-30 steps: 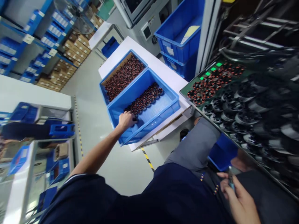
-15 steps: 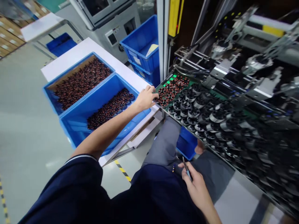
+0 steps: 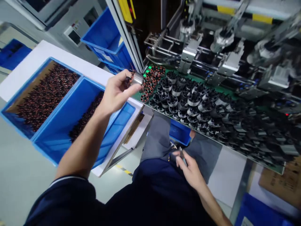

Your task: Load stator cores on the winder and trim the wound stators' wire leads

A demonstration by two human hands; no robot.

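We see the green tray [image 3: 237, 94] of wound parts beyond both hands, and a blue bin [image 3: 58, 131] under our left forearm. Our left hand [image 3: 115, 92] grips a metal part [image 3: 135, 78]. Our right hand [image 3: 190, 169], at our lap, pinches a thin tool [image 3: 181, 154].

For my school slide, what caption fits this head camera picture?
Left hand lifts a copper-wound coil part by the green tray; right hand holds a small tool.
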